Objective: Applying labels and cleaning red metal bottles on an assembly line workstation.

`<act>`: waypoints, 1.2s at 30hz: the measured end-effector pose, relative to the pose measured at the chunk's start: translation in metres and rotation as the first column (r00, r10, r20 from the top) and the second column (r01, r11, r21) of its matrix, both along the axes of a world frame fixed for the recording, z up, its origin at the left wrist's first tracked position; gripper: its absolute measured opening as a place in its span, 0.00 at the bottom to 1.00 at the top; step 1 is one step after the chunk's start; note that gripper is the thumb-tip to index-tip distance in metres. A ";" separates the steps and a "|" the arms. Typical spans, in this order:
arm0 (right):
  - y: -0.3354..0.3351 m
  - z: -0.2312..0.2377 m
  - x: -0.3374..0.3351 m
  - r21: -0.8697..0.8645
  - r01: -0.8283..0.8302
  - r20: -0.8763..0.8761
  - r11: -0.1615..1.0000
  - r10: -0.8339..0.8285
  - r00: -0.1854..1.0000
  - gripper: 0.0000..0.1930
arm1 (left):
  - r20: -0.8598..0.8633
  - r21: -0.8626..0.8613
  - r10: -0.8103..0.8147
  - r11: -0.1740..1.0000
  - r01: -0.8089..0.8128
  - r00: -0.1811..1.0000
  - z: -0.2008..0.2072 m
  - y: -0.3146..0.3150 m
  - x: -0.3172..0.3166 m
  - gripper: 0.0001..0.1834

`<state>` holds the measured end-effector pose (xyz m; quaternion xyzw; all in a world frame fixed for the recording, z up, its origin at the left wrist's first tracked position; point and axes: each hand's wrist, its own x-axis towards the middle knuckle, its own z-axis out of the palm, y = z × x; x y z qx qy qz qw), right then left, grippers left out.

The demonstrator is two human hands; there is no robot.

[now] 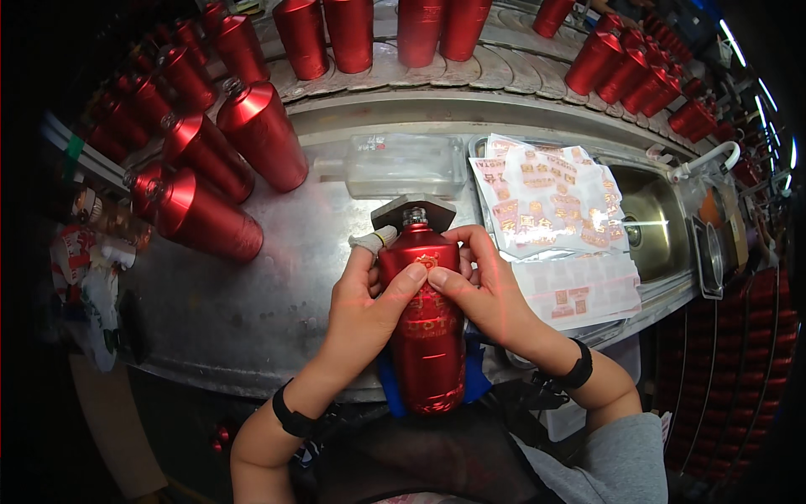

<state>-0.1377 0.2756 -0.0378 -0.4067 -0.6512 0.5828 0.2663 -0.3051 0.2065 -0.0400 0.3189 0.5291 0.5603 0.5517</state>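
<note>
A shiny red metal bottle (428,336) with gold markings lies lengthwise toward me on a steel worktable (252,294), its silver neck resting against a small grey notched block (411,210). My left hand (365,298) grips the bottle's left side, with white tape on the forefinger. My right hand (483,290) holds the right side. Both thumbs press together on a small gold label near the bottle's shoulder.
Several red bottles (210,176) stand at the table's left. More red bottles (369,34) line a conveyor behind. Clear sheets of gold stickers (546,202) lie at the right over a steel sink (651,218). A clear plastic box (403,164) sits behind the block.
</note>
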 end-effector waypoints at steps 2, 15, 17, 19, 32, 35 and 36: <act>0.000 0.000 0.000 -0.007 -0.004 -0.010 1.000 0.004 1.000 0.28 | 0.021 -0.009 0.006 1.000 -0.006 1.000 0.002 0.001 0.000 0.32; -0.012 -0.005 0.009 -0.104 -0.004 -0.089 0.995 -0.005 0.996 0.32 | 0.226 -0.011 -0.071 0.997 0.075 0.972 -0.007 -0.020 -0.008 0.39; -0.011 -0.006 0.010 -0.105 -0.018 -0.099 0.994 0.007 0.995 0.33 | 0.199 -0.006 -0.093 0.995 0.096 0.975 -0.007 -0.020 -0.008 0.40; -0.011 -0.005 0.010 -0.105 -0.030 -0.106 0.994 0.019 0.994 0.33 | 0.193 -0.003 -0.095 0.995 0.098 0.977 -0.007 -0.020 -0.009 0.41; -0.011 -0.002 0.013 -0.124 -0.057 -0.058 0.991 0.051 0.997 0.38 | 0.090 -0.018 -0.085 0.996 0.087 0.992 0.000 -0.017 -0.003 0.45; -0.011 -0.003 0.013 -0.121 -0.056 -0.059 0.991 0.049 0.997 0.39 | 0.101 -0.016 -0.095 0.995 0.097 0.990 -0.002 -0.017 -0.005 0.46; -0.010 -0.003 0.013 -0.120 -0.054 -0.055 0.991 0.048 0.997 0.39 | 0.102 -0.017 -0.102 0.994 0.105 0.989 -0.004 -0.017 -0.006 0.46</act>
